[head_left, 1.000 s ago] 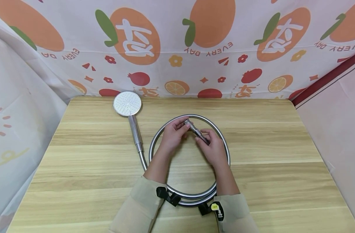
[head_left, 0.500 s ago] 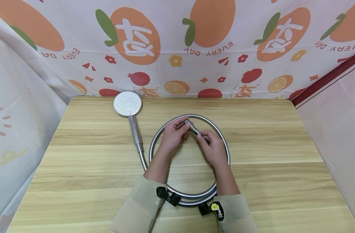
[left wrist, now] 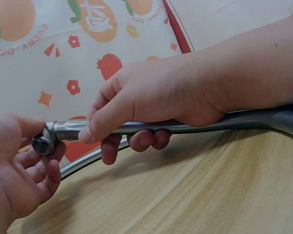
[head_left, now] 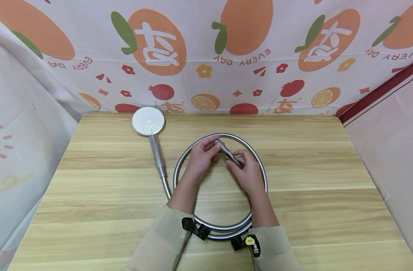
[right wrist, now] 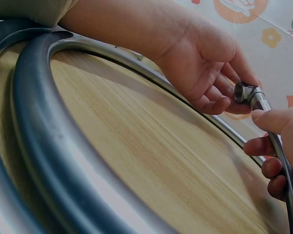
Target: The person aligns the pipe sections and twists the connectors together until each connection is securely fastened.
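My left hand (head_left: 200, 157) pinches a small metal elbow fitting (left wrist: 43, 146) between thumb and fingers. The threaded mouth of the fitting shows in both wrist views. On its other end sits the metal nut (left wrist: 72, 130) of a grey shower hose (left wrist: 195, 128). My right hand (head_left: 248, 173) grips this hose end, its thumb on the nut and its fingers curled under the hose. Both hands are above the inside of the hose's coil (head_left: 266, 177). Left of the coil lies a round shower head (head_left: 148, 120) with a metal handle (head_left: 157, 152), joined to the hose.
Everything lies on a wood-grain table (head_left: 328, 195). A fruit-print curtain (head_left: 240, 75) hangs along its far edge, and pale cloth (head_left: 27, 131) hangs at the left. My forearms cross over the near part of the coil.
My right thumb and fingers slid up toward the nut about half a second ago and are now back lower on the hose end. The left hand, fitting and shower head stay in place.
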Action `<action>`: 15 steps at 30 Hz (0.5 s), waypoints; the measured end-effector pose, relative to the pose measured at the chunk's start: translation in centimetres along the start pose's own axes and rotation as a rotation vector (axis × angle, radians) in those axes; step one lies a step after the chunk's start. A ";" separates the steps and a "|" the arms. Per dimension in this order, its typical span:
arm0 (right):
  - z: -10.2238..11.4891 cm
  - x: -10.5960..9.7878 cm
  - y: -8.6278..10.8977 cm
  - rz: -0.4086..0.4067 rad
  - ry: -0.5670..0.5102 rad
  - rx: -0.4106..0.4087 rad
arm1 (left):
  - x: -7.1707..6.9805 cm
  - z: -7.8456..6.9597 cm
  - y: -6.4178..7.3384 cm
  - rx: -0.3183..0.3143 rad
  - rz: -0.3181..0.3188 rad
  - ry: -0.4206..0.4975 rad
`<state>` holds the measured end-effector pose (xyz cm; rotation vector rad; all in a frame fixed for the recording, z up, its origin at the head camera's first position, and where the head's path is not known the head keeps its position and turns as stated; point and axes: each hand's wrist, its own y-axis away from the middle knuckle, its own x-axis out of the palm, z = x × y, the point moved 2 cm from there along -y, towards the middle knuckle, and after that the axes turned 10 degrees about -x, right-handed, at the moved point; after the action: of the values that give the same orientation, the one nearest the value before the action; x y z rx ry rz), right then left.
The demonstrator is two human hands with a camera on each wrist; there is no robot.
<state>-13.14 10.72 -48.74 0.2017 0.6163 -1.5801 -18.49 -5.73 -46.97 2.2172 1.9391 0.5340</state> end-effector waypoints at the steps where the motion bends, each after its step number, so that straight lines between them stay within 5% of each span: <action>1: 0.0 0.0 0.0 0.001 0.003 -0.003 | 0.0 0.0 0.0 0.001 0.000 0.001; 15: 0.3 -0.1 -0.1 0.013 0.009 -0.005 | 0.0 0.1 0.0 0.010 0.001 -0.007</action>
<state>-13.15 10.62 -48.43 0.2079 0.6248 -1.5660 -18.46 -5.74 -47.03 2.2224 1.9414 0.5170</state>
